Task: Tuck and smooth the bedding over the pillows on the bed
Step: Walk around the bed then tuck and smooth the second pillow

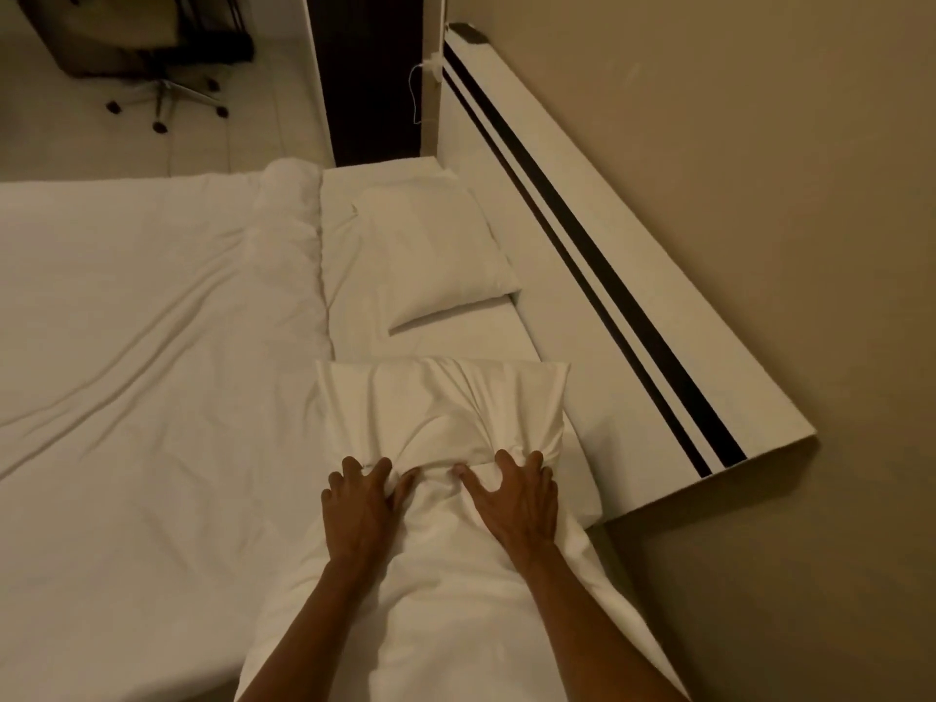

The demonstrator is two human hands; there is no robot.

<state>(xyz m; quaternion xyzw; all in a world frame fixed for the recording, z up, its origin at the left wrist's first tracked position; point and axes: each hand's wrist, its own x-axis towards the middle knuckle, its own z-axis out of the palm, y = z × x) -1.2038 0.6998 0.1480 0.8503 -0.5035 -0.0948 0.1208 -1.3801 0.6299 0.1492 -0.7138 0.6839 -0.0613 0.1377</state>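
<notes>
Both hands | left hand [362, 506], right hand [516, 499] | fingers [506, 461] spread, pressing near pillow [445, 402]

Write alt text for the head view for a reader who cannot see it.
Two bare hands, left hand and right hand, press spread fingers into the wrinkled white bedding over the near pillow. A second pillow lies uncovered beyond, beside the white, black-striped headboard.

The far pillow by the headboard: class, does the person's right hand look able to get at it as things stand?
Probably yes. The right hand presses on the near pillow, and only bare sheet lies between that and the far pillow; nothing blocks the way, though it would need a forward lean.
</notes>
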